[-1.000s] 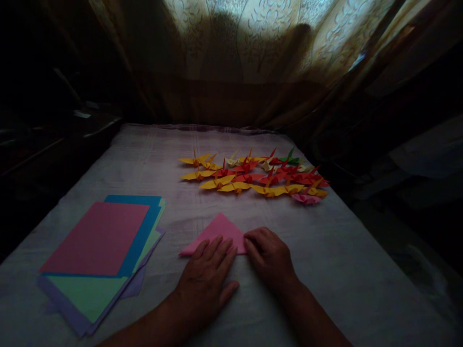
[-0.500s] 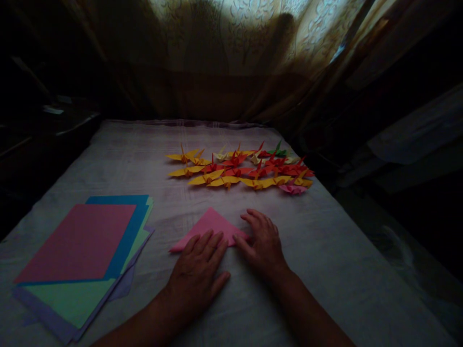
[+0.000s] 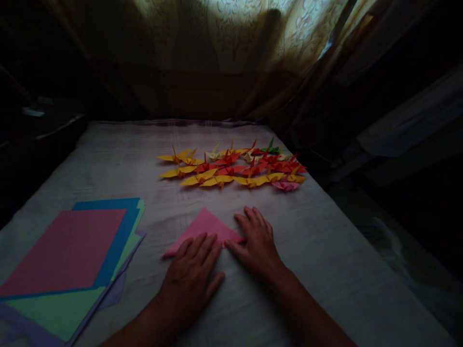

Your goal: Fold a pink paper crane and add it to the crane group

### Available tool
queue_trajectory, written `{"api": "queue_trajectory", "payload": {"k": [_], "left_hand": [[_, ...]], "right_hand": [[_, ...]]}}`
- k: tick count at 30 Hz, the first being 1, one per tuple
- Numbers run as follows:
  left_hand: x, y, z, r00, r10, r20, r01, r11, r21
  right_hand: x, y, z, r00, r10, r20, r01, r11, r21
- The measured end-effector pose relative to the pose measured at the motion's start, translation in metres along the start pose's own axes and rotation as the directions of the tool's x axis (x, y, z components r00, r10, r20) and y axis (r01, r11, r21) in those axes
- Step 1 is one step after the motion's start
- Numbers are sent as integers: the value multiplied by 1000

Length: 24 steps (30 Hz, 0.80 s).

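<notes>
A sheet of pink paper, folded into a triangle, lies on the cloth-covered table with its point facing away from me. My left hand rests flat on the triangle's near edge, fingers stretched out, and covers part of the left side. At the right corner, my right hand touches the near edge with its thumb. Its other fingers are spread and slightly bent above the cloth, beside the paper. Neither hand grips the paper.
To the left lies a stack of paper sheets, pink on top, over blue, pale green and purple. Folded paper cranes in yellow, red, white, green and pink stand in rows farther back. A curtain hangs beyond the table.
My right thumb has slid a little left along the paper's near edge. The left hand stays flat on the paper. The whole view has shifted slightly.
</notes>
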<state>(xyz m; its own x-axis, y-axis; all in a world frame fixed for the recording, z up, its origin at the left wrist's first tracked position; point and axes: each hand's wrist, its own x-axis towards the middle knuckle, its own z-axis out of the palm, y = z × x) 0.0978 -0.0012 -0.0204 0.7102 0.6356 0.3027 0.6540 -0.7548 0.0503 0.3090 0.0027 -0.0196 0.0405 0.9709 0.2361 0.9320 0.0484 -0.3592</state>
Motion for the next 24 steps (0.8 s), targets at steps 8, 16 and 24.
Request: {"api": "queue_trajectory", "payload": {"k": [8,16,24], "left_hand": [[2,1,-4,999,24,-39,-23,999,31],[0,1,-1,999,3,-42,-3,1000,13],[0,0,0,1000,4,-15,-3,999,45]], "right_hand": [[1,1,-2,999,-10,36,10,1000,-2],[1,1,-3,999,-7,48,7,1000,-8],[0,1,-2,999,-17,43,18,999,-29]]}}
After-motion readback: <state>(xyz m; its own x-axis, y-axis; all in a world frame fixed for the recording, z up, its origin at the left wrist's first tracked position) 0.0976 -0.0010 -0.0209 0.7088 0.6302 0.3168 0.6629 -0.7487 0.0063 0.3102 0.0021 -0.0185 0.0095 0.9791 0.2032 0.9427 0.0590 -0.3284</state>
